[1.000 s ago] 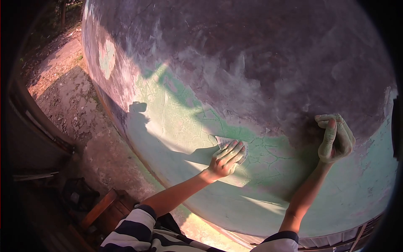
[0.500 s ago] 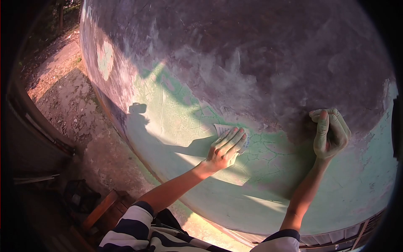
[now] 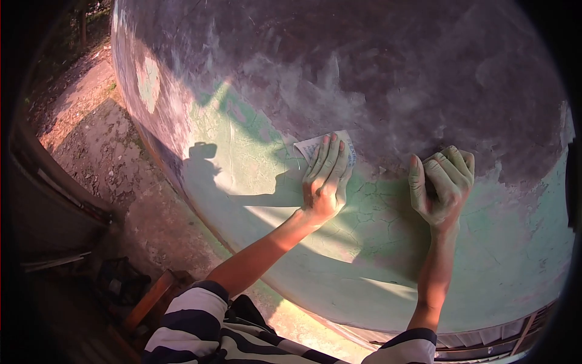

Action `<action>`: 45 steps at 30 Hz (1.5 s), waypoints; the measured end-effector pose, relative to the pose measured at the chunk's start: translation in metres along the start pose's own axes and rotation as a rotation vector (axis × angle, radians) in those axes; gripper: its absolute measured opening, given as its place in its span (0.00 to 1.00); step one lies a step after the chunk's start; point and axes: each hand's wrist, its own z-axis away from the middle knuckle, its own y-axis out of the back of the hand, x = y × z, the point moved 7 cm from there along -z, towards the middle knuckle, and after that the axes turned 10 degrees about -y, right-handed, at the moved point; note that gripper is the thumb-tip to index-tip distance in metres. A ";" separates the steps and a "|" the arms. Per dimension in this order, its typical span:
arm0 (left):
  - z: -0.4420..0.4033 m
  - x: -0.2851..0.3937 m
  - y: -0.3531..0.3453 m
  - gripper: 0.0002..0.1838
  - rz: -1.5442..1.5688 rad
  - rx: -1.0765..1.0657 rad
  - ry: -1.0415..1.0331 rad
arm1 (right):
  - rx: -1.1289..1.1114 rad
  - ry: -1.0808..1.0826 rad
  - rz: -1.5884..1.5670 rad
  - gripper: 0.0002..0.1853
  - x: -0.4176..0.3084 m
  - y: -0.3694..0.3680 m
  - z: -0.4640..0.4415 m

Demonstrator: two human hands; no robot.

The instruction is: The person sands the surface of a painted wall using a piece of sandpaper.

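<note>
My left hand (image 3: pixel 325 188) lies with fingers stretched and close together over a sheet of sandpaper (image 3: pixel 307 147), pressing it against the wall. Printed lettering shows on the sheet's back, and its upper left corner sticks out beyond my fingers. The sheet sits at the border between the pale green paint and the dark bare patch of the wall (image 3: pixel 376 79). To the right, my right hand (image 3: pixel 445 185) is curled up against the same wall, fingers bent inward and thumb raised on the left. Anything inside that fist is hidden.
A cracked concrete path (image 3: pixel 136 200) runs along the wall's foot at left. Lower left in shade are a wooden piece (image 3: pixel 148 300) and a dark crate-like object (image 3: pixel 121 282). Slatted panels (image 3: pixel 485 343) show at bottom right. My shadow falls on the wall.
My left hand has slid upward and slightly left along the wall with the sandpaper. My right hand has shifted left and turned, with its fingers still curled.
</note>
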 end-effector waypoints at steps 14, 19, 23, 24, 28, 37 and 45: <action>0.009 -0.012 0.003 0.24 0.042 0.101 0.110 | -0.099 0.051 -0.067 0.07 -0.015 -0.021 0.014; 0.138 0.037 -0.023 0.22 0.045 -0.213 -0.045 | -0.107 0.054 -0.091 0.06 -0.016 -0.022 0.014; 0.049 -0.005 -0.001 0.23 0.081 0.017 0.060 | -0.111 0.077 -0.081 0.06 -0.016 -0.022 0.011; 0.022 -0.031 0.005 0.23 0.092 0.097 0.196 | -0.107 0.071 -0.083 0.06 -0.016 -0.021 0.012; 0.030 -0.089 0.005 0.22 0.181 0.029 0.513 | -0.124 0.057 -0.085 0.05 -0.016 -0.022 0.010; 0.033 -0.047 0.026 0.20 -0.051 0.120 0.116 | -0.129 0.080 -0.074 0.05 -0.021 -0.023 0.009; 0.069 -0.033 0.015 0.21 0.002 0.077 0.161 | -0.157 0.044 -0.045 0.04 -0.020 -0.023 0.009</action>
